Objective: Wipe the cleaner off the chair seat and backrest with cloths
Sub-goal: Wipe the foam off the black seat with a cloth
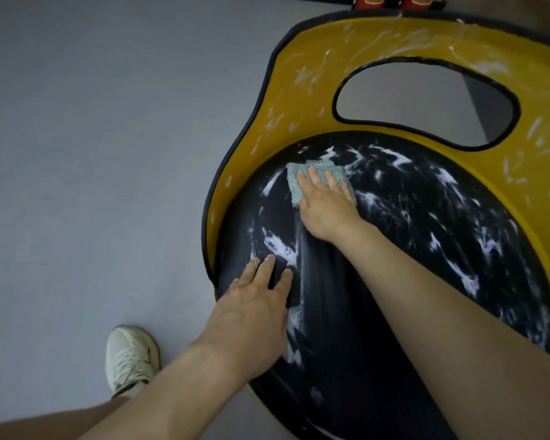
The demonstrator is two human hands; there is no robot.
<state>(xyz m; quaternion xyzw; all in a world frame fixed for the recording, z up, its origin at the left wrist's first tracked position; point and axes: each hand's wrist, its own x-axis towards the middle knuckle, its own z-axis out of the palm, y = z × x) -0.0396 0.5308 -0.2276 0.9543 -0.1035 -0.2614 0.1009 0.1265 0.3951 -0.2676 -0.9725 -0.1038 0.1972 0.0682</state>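
Your right hand (326, 204) flat, open, pressing teal cloth (318, 176) onto black seat (410, 223). Left hand (254, 309) open, empty, probably bracing seat edge nearby.

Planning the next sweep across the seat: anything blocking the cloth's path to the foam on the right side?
Nothing visible does. The right hand presses the cloth flat on the black seat; the streaked foam rightward lies open. The left hand rests behind, near the front-left edge.
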